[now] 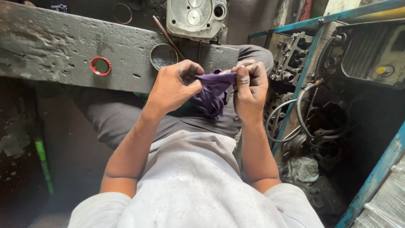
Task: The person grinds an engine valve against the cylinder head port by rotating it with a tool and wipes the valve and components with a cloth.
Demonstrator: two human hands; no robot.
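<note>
We see both hands up in front of the chest, over the lap, sharing one purple rag (212, 95). Left hand (174, 86) is curled tight, thumb and fingers pinching the rag's left edge. Right hand (249, 86) is closed too, fingers folded over the rag's upper right corner, thumb pressed on top. The rag is stretched short between the two hands at the top and the rest hangs bunched below them, above the grey trousers (118, 118). Both hands look grimy.

Just beyond the hands runs a worn, pitted grey bench (50, 46), crossing from far left to centre. On it we spot a red ring (101, 66) to the left and a bigger metal ring (163, 56) just beside the left hand's knuckles, not touching. A thin rod (168, 37) leans across the bench edge near that metal ring. Further off sits a metal engine head (195, 17) with round ports, at the far centre. Another thin ring (122, 13) lies far left of it.

On the right, a blue metal frame (303, 71) stands with an engine casting (291, 57) behind it, and hoses (303, 114) looping below. A crumpled pale cloth (303, 169) lies on the floor near right. A green bar (43, 162) shows at the near left. The white shirt (190, 185) fills the near centre.
</note>
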